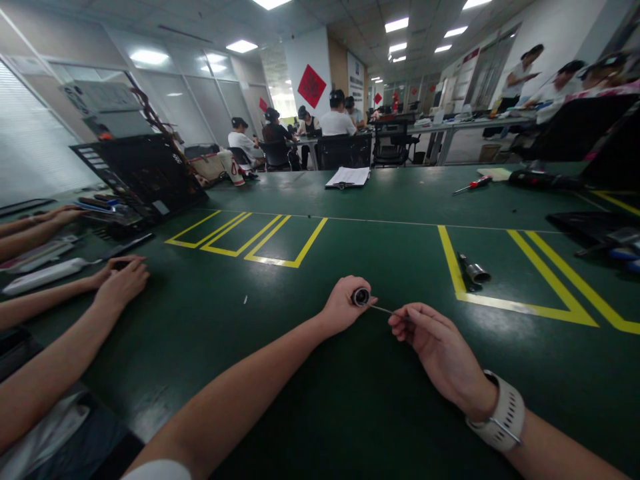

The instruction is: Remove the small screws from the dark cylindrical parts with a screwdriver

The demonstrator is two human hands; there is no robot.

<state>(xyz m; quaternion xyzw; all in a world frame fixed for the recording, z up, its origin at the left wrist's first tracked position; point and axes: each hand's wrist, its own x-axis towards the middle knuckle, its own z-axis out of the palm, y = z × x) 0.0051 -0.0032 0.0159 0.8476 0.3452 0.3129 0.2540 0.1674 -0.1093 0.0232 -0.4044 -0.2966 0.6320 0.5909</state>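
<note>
My left hand is closed around a dark cylindrical part, its round, metal-rimmed open end facing me. Between the fingertips of my right hand is a thin metal rod, and its far end reaches the cylindrical part near my left thumb. Whether the rod's tip sits in the part or only touches it, I cannot tell. Right of my hands, inside a yellow-taped outline, lies a silvery metal sleeve beside a slim black piece.
Yellow tape outlines mark the green table. Toward its far side are a clipboard with papers and a red-handled screwdriver. At left, a co-worker's hands rest near a white power strip and a black rack.
</note>
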